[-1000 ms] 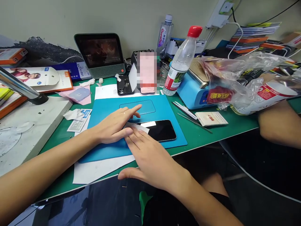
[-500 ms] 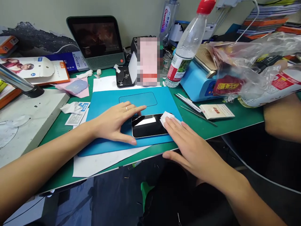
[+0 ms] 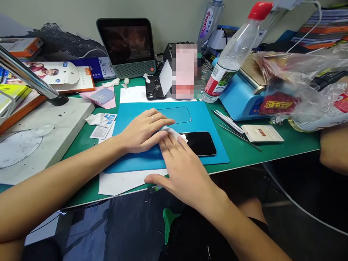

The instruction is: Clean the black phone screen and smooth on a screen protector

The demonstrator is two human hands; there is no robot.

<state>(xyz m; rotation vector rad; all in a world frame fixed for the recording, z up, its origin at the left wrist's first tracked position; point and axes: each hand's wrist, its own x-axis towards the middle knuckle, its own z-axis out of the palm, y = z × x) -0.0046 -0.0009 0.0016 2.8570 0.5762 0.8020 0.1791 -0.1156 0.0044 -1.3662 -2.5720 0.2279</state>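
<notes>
A smartphone (image 3: 204, 144) with a dark glass front lies flat on a blue mat (image 3: 217, 159). Its left part is covered by my right hand (image 3: 185, 163), whose fingers press a folded white wipe (image 3: 174, 132) against the glass. The thumb of that hand sticks out to the left, away from the phone. My left hand (image 3: 144, 131) rests at the phone's left end, fingers stretched, a ring on one of them. Its thumb is close to the right fingertips; contact between them is unclear. Just behind the phone, a clear phone-shaped sheet with a dark outline (image 3: 185, 114) lies on the mat.
Tweezers (image 3: 240, 137), pens and a white cardboard pack (image 3: 262, 133) lie right of the mat. A plastic bottle with a red cap (image 3: 227, 63) stands behind, beside a blue device (image 3: 236, 95). Torn sachets (image 3: 102, 131) and a white machine base (image 3: 73, 116) are at left. Another person's arm (image 3: 334, 150) shows at right.
My right hand has slid the wipe leftward across the phone, from its right end to its left end. The left hand's fingers stay near the left end. The camera view has shifted slightly.
</notes>
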